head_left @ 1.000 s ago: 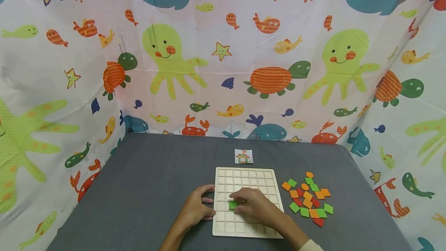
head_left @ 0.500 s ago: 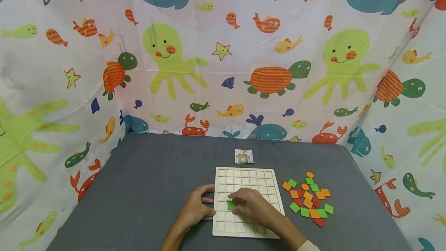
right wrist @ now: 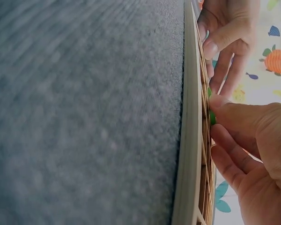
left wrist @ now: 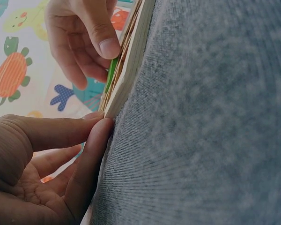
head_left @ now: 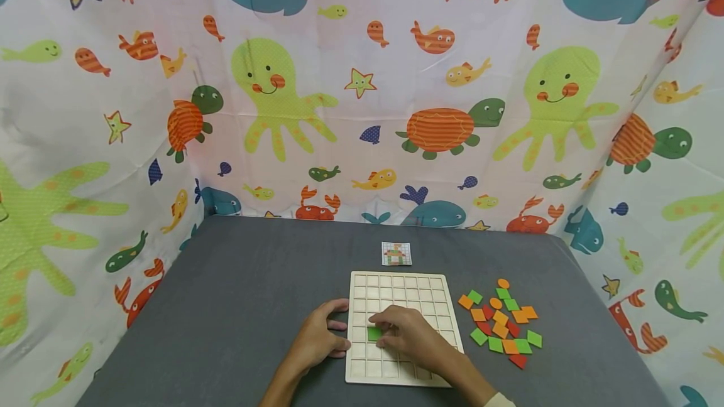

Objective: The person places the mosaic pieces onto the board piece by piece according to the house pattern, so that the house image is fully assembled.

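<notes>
A square light-wood board [head_left: 424, 287] with a grid of shallow cells lies on the grey table. Over its left-centre cells, my right hand [head_left: 411, 335] pinches a green square tile [head_left: 374, 334] by its right side, thumb and fingers curled. In the right wrist view the green tile [right wrist: 212, 117] sits at the thumb tip, low against the board's face; whether it is seated in a cell cannot be told. My left hand [head_left: 317, 336] rests its relaxed thumb and fingers against the board's left edge. Seen from the left wrist, those fingertips touch the rim [left wrist: 126, 84].
Right of the board lie loose orange, green and red tiles [head_left: 500, 330], mostly squares, with orange round pieces [head_left: 503, 283] too. A small card [head_left: 396, 254] with a coloured grid picture lies behind the board. A sea-animal curtain [head_left: 362, 112] surrounds the grey table [head_left: 254, 281].
My right hand and the green tile have shifted slightly left across the board. My left hand has stayed at the board's left edge.
</notes>
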The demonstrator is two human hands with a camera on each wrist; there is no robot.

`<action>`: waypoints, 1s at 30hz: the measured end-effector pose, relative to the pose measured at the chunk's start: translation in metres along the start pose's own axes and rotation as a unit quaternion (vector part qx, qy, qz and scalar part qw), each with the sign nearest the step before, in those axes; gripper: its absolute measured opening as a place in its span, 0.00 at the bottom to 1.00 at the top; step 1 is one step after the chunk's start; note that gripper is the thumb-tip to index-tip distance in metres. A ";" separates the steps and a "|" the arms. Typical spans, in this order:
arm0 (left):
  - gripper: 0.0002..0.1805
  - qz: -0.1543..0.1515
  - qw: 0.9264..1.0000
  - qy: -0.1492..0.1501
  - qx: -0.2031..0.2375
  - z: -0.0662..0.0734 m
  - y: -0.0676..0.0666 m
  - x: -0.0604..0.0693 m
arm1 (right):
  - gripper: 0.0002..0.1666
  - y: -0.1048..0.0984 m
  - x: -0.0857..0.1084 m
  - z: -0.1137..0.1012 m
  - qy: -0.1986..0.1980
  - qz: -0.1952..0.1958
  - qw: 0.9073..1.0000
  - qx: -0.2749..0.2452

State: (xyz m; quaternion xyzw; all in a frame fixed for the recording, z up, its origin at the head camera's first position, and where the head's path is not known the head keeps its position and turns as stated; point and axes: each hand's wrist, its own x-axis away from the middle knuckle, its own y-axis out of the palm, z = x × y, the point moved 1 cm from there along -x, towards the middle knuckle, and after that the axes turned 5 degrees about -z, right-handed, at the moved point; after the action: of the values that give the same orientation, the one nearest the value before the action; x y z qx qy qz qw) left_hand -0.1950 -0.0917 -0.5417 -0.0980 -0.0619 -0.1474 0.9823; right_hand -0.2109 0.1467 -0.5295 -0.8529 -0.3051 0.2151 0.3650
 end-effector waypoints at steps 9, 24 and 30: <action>0.46 0.001 1.000 0.002 0.001 0.001 0.000 0.000 | 0.25 0.000 0.000 -0.002 0.001 0.004 1.000 -0.007; 0.46 0.000 1.000 0.001 -0.001 0.001 0.000 0.001 | 0.22 -0.009 0.006 0.004 0.006 0.032 0.999 -0.044; 0.47 0.001 1.000 -0.002 -0.004 0.000 0.000 0.000 | 0.22 -0.018 0.012 0.009 0.023 0.057 0.997 -0.041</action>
State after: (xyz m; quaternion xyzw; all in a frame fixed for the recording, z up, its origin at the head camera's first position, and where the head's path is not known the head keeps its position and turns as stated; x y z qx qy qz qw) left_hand -0.1949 -0.0917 -0.5413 -0.1021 -0.0637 -0.1463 0.9819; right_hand -0.2141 0.1685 -0.5234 -0.8878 -0.2563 0.2030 0.3240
